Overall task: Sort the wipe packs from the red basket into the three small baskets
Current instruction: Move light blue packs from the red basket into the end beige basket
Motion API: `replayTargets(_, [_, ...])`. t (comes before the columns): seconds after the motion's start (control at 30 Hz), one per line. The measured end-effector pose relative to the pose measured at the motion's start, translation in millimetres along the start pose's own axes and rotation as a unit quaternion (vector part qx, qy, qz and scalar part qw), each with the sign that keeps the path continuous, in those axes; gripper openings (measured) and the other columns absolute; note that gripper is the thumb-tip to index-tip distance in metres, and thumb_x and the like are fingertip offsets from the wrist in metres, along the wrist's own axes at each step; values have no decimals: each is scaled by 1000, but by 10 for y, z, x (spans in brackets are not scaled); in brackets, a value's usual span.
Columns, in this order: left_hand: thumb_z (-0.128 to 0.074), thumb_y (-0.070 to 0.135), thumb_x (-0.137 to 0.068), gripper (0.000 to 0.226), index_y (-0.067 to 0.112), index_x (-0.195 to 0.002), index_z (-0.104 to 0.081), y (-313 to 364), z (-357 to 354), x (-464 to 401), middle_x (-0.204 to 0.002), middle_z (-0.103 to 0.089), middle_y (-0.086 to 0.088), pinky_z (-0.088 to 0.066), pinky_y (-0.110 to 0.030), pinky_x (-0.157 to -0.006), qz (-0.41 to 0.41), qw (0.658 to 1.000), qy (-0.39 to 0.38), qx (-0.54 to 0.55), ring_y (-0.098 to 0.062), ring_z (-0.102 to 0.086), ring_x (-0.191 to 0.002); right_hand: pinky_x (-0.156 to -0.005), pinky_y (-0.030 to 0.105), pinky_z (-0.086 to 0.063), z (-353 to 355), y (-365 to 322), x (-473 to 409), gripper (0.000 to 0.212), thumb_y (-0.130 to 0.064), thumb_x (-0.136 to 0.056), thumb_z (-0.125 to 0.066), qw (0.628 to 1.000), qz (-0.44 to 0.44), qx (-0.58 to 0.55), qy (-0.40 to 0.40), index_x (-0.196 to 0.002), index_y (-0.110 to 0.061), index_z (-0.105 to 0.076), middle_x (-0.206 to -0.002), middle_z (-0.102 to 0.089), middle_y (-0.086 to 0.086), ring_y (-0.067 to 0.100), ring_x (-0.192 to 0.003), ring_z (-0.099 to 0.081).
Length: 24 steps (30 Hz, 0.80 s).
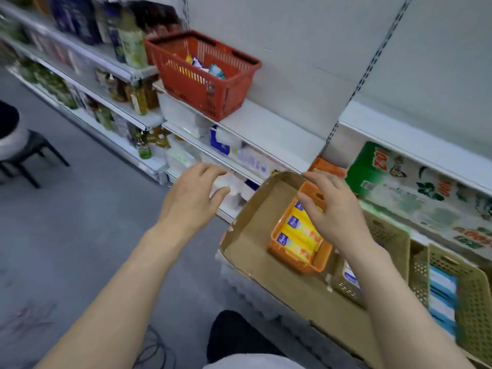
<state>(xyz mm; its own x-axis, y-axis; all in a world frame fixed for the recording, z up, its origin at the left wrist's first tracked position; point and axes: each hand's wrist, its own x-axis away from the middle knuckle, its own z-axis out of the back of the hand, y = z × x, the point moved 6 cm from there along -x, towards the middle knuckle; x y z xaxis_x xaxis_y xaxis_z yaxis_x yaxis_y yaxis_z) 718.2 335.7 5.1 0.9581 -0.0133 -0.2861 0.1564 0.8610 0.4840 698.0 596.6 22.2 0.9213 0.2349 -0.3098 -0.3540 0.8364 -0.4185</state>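
Red basket [205,75] on shelf, few packs inside. Left hand [190,194] in air, fingers loosely spread, empty. Right hand [332,209] over orange basket [298,258] holding yellow packs [298,233], fingers relaxed, nothing held. Beige baskets [474,302] beside, on cardboard tray [250,222].

My left hand [190,194] reached forward, fingers loosely spread; my right hand [334,211] hovered palm-down, fingers relaxed, both forearms extended.
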Motion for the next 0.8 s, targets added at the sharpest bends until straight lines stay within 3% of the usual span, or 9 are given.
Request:
replayTargets(0.27, [-62, 36, -93, 37, 21, -126, -60, -1407, 319, -1196, -127, -57, 0, -48, -43, -94, -10, 1000, 12, 0, -23, -54, -116, -106, 25, -31, -980, -701, -1545, 41, -32, -95, -61, 1000, 0, -15, 7, -134, -23, -57, -139, -54, 2, 18, -135, -43])
replayTargets(0.5, [-56, 46, -95, 44, 23, -132, -56, -2389, 709, -2562, -132, -53, 3, -44, -35, -98, -16, 998, -47, -24, -18, -52, -118, -99, 17, -27, -1487, -1253, -3020, 41, -38, -96, -57, 998, -50, -29, -2, -136, -26, -55, -141, -51, -4, 14, -132, -43])
replayTargets(0.67, [-55, 48, -94, 43, 24, -129, -57, -2939, 781, -3467, -130, -56, 3, -43, -36, -98, -31, 999, -34, -19, -18, -49, -121, -99, 26, -35, -1705, -1417, -3961, 41, -38, -96, -58, 998, -61, -6, 12, -135, -28, -55, -137, -54, -5, 15, -128, -47])
replayTargets(0.8, [-57, 46, -94, 42, 22, -129, -58, -3351, 639, -4293, -128, -57, 4, -42, -33, -98, -64, 997, -51, -4, -17, -49, -120, -93, 22, -36, -1971, -1395, -4576, 40, -36, -94, -61, 994, -99, -5, 43, -132, -25, -57, -135, -56, -5, 14, -122, -51])
